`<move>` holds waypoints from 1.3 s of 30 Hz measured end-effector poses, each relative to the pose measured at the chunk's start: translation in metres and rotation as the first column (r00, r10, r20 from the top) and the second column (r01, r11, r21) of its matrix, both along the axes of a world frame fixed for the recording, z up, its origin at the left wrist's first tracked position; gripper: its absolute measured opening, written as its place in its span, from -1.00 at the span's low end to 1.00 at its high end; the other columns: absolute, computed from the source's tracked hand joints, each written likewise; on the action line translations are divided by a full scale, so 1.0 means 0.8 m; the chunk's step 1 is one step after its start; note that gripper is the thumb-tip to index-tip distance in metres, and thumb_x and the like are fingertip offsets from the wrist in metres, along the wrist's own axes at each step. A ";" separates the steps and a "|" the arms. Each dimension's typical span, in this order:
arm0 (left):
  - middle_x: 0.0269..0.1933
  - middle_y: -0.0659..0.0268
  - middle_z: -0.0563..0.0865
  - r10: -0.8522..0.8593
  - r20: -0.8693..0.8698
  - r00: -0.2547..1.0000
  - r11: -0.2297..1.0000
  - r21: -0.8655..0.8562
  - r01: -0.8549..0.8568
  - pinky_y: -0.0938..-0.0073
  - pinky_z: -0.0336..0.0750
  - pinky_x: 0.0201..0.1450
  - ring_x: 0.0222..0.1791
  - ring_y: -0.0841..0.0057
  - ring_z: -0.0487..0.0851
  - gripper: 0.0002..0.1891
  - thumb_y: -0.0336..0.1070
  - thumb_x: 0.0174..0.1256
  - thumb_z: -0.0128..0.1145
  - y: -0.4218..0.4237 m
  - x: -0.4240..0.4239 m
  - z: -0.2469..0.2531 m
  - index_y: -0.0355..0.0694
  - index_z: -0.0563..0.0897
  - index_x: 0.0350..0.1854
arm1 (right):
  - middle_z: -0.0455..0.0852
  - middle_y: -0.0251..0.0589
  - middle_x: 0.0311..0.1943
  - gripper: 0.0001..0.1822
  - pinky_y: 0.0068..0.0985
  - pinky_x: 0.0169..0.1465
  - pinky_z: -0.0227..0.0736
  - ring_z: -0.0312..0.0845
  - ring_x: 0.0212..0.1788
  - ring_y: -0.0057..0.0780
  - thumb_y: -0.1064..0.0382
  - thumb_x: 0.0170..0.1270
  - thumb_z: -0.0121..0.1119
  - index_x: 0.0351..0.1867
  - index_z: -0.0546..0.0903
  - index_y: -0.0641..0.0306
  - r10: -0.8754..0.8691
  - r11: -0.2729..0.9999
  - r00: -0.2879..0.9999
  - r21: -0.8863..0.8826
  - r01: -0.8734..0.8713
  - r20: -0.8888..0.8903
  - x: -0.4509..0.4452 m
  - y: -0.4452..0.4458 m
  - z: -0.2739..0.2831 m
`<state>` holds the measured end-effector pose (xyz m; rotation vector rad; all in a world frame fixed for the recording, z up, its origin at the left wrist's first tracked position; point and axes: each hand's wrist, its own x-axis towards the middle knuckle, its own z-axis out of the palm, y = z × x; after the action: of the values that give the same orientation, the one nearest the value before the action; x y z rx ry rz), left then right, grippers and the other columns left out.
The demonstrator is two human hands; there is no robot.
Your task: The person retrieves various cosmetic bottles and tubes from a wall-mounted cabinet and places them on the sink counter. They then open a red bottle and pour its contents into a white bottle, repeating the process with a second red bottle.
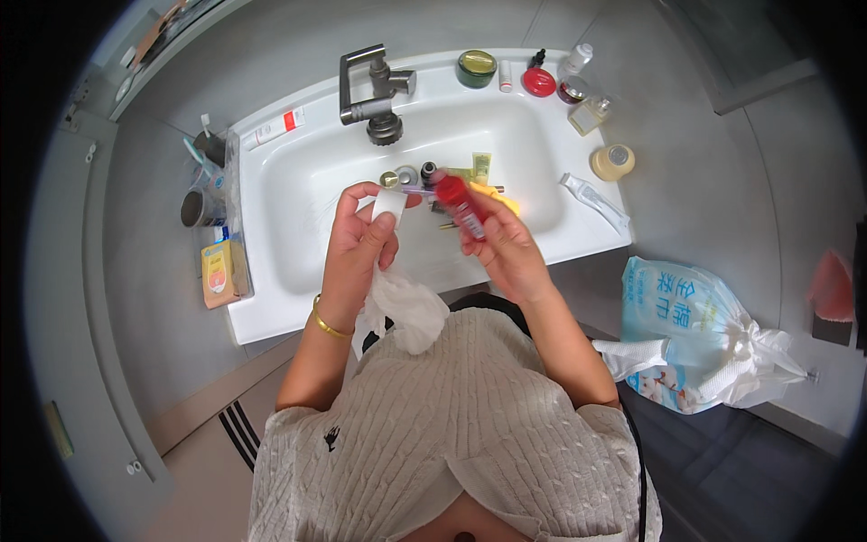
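Note:
In my left hand (362, 234), a small white cap-like object (389, 205) is pinched between thumb and fingers. A crumpled white tissue (410, 308) hangs from that same hand, against the lower fingers. My right hand (504, 251) grips a small red bottle (460, 203), tilted and slightly blurred, with a printed label. Both hands are raised over the front of a white washbasin (291, 271). Beyond them, in the bowl, lie several small cosmetics, among them a pale green tube (481, 166), a dark round-topped bottle (428, 171) and a yellow item (504, 202), partly hidden by my right hand.
A dark grey faucet (383, 101) stands at the back rim. Along the rim are a green jar (477, 68), a red round container (539, 82), a perfume bottle (588, 116) and a white tube (595, 202). A cotton towel bag (684, 325) hangs at right; toothbrush cups (202, 206) stand left.

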<state>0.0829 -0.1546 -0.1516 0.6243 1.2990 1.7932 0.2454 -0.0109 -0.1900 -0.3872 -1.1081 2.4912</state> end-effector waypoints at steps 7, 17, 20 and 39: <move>0.03 0.17 0.68 0.041 -0.110 0.993 0.999 -0.001 -0.041 0.76 0.24 -0.54 -0.56 0.79 0.35 -0.64 -0.29 0.36 0.16 0.006 0.004 -0.012 -0.16 0.33 0.11 | 0.58 -0.28 0.11 -0.58 -0.56 0.00 0.42 0.46 -0.12 -0.58 0.26 0.42 0.15 0.27 0.48 0.22 -0.003 0.964 0.992 0.265 -0.031 0.125 -0.001 -0.012 -0.015; 0.16 0.20 0.60 -0.005 -0.376 0.927 0.993 -0.110 -0.040 0.79 0.31 -0.50 -0.47 0.81 0.43 -0.57 -0.46 0.33 0.15 0.017 -0.003 -0.010 -0.27 0.44 0.24 | 0.63 -0.24 -0.06 -0.58 -0.59 -0.14 0.46 0.50 -0.23 -0.59 0.12 0.48 0.05 0.26 0.47 0.25 0.032 0.946 0.993 0.316 -0.068 0.116 -0.006 0.002 -0.024; 0.18 0.16 0.59 -0.080 -0.260 0.962 0.994 -0.098 0.056 0.80 0.31 -0.52 -0.51 0.81 0.41 -0.56 -0.43 0.35 0.09 0.020 -0.005 -0.001 -0.26 0.42 0.28 | 0.66 -0.20 -0.14 -0.47 -0.60 -0.31 0.39 0.43 -0.39 -0.61 -0.11 0.50 -0.09 0.26 0.44 0.24 0.164 0.971 0.973 0.146 -0.189 0.164 -0.005 0.006 -0.018; 0.06 0.17 0.64 -0.173 -0.375 0.911 0.975 0.066 0.213 0.53 0.59 -0.12 -0.10 0.51 0.65 -0.50 -0.54 0.26 0.23 0.044 0.003 -0.022 -0.13 0.42 0.23 | 0.68 -0.21 -0.22 -0.59 -0.69 -0.49 0.14 0.24 -0.58 -0.68 -0.08 0.56 -0.20 0.07 0.45 0.19 0.355 0.922 0.933 -0.187 -0.339 0.062 -0.007 0.009 -0.022</move>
<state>0.0851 -0.1196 -0.1694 1.1537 1.3337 1.6377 0.2402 -0.0035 -0.2079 -0.3893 -1.0778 2.9240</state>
